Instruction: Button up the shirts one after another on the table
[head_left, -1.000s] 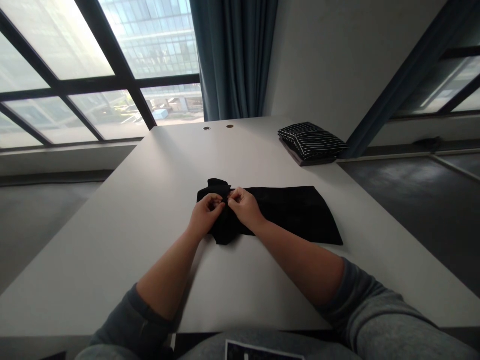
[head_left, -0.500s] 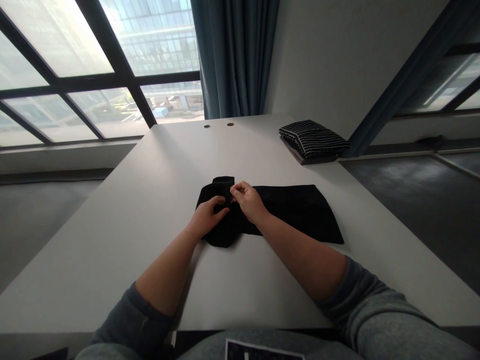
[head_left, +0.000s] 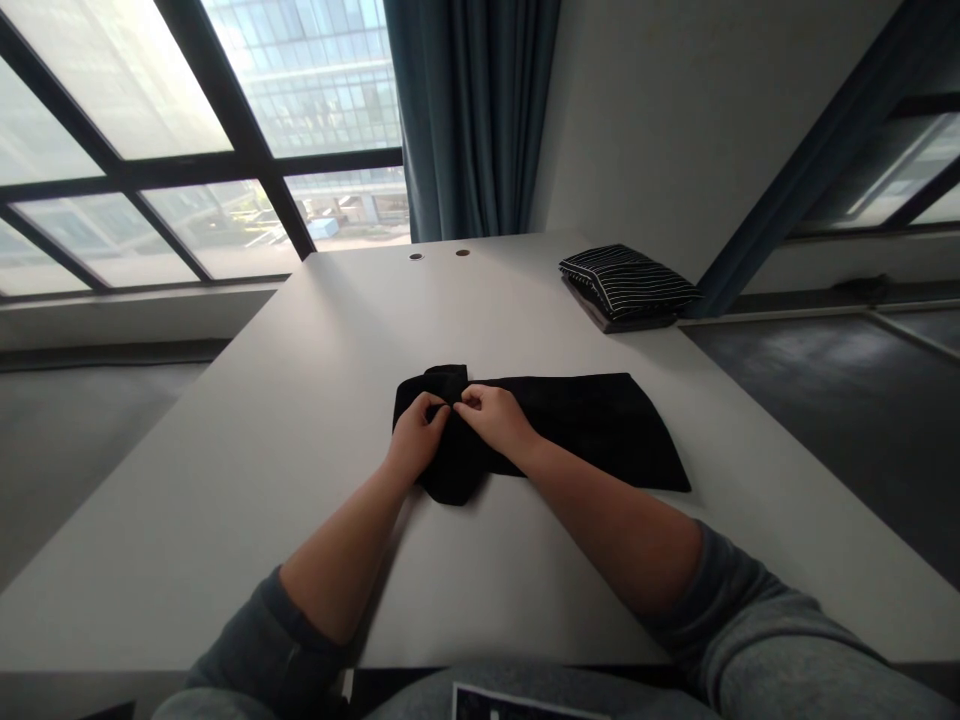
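A black garment (head_left: 592,425) lies on the white table in front of me, its long part flat to the right and its left end bunched up with a small flap at the far edge. My left hand (head_left: 420,435) is closed in a pinch on the cloth at the left end. Close beside it, my right hand (head_left: 496,418) pinches the same garment, thumb and forefinger together. The fingertips of both hands nearly meet. Which detail of the cloth sits between them is too dark to make out.
On the white table (head_left: 247,480), at the far right edge, rests a black-and-white striped folded cloth (head_left: 630,280) on top of a grey one (head_left: 637,324). Two round cable holes (head_left: 463,253) lie near the far edge. A blue curtain (head_left: 472,120) and windows stand beyond.
My right hand has come slightly nearer to me and lower onto the cloth. My left fingers have closed from a looser, parted pose into a pinch, and the fingertips are closer together.
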